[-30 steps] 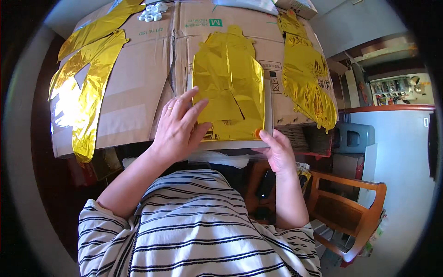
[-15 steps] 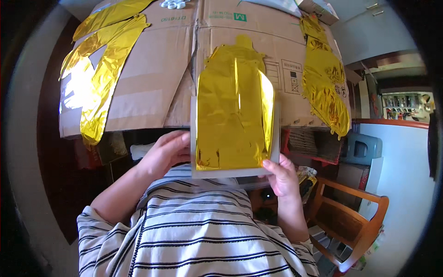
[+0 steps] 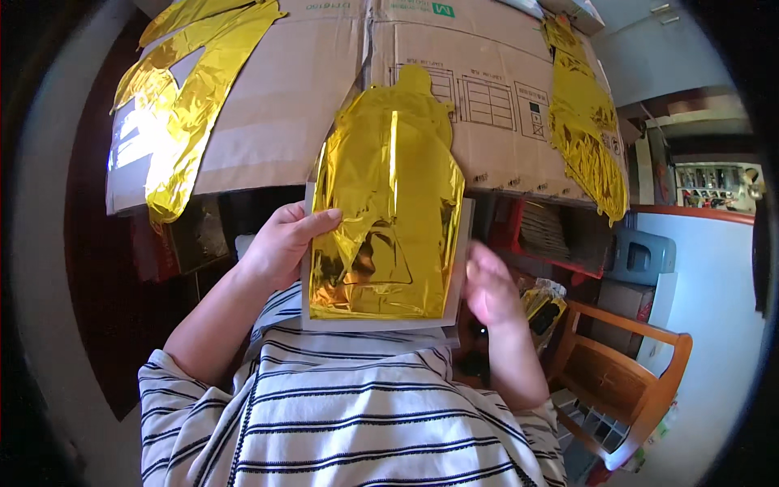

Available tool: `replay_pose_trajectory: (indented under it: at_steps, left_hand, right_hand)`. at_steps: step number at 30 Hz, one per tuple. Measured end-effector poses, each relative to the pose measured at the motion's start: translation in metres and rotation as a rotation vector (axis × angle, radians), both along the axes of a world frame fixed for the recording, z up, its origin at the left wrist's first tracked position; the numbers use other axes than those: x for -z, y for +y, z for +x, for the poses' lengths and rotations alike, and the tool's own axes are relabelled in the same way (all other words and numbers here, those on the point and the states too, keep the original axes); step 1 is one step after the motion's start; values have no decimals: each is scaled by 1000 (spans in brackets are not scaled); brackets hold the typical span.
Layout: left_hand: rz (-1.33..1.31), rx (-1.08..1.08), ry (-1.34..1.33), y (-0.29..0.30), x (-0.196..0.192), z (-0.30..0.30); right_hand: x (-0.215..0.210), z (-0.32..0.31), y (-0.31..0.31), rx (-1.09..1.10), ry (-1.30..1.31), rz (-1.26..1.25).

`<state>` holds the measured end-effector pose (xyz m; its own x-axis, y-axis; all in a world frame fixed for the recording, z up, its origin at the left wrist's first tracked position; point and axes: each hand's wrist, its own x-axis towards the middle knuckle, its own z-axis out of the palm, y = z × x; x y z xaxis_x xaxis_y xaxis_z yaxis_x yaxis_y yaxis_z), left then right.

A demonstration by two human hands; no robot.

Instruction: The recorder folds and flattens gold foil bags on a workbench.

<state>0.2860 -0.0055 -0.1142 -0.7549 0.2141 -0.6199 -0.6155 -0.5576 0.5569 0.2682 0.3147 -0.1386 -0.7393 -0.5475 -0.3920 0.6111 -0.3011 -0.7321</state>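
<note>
A flat, uninflated gold foil balloon [image 3: 414, 187] lies over a pale board [image 3: 377, 326] in front of my body, its upper end resting on the cardboard. My left hand [image 3: 284, 239] grips the left edge of the board, thumb on top pressing the foil. Creases and a lifted fold run across the foil beside that thumb. By the board's right edge is my right hand [image 3: 491, 288], its fingers curved and smeared by motion. Whether it touches the edge I cannot make out.
The large cardboard box [image 3: 268, 105] forms a surface ahead. More gold foil balloons hang over it at left [image 3: 207, 89] and right [image 3: 584, 114]. To the right are a wooden chair [image 3: 617, 373], a blue-grey stool [image 3: 645, 256] and a red crate [image 3: 560, 235].
The board and foil have shifted left and slightly down. My left thumb has come over the foil, which is now creased. My right hand has left the lower right corner and moved up.
</note>
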Motion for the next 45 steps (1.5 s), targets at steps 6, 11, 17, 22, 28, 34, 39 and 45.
replay_pose_trajectory:
  at_steps: [6, 11, 17, 22, 28, 34, 39, 45]
  left_hand:
    - [8, 24, 56, -2, 6, 11]
    - [15, 37, 140, -16, 16, 13]
    - [-31, 9, 186, -23, 22, 11]
    - [-148, -59, 231, -15, 19, 14]
    - [-308, -166, 409, -9, 23, 17]
    - [-428, -57, 552, -17, 19, 24]
    - [-564, -21, 621, -19, 16, 28]
    - [-729, 74, 686, -30, 23, 30]
  right_hand:
    - [-1, -40, -31, 52, 129, 44]
    - [8, -33, -33, 100, 148, 97]
    - [8, -19, -39, 158, 123, 117]
    - [9, -15, -39, 167, 132, 144]
    - [5, -12, -39, 155, 104, 109]
    - [15, -9, -32, 136, 87, 72]
    - [5, -5, -44, 186, 156, 146]
    - [8, -2, -39, 93, 479, 112]
